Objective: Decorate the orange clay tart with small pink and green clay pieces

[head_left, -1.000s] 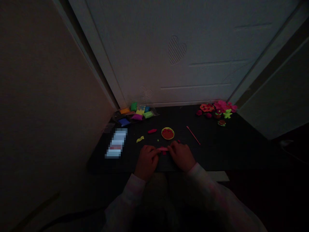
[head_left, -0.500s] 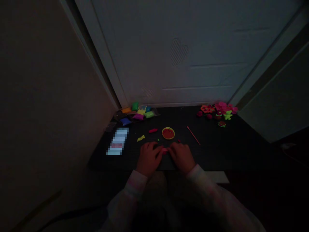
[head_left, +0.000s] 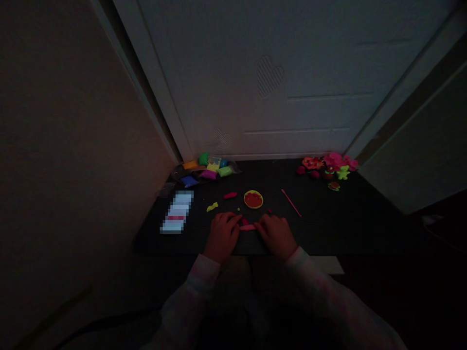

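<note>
Here, red filling (head_left: 253, 200) in yellow-rimmed dish (head_left: 253, 208), left fingers (head_left: 234, 223) and right fingers (head_left: 261, 226) tight on pink strip (head_left: 247, 227).

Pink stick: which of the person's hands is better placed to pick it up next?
Probably the right hand: the pink stick lies on that side, farther from the left hand. Both are at the pink strip.

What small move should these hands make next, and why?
Perhaps press the pink strip gently down: the left hand is at one end, the right hand at the other, and a darker red piece shows right beside it. Whether the two touch is hard to tell.
</note>
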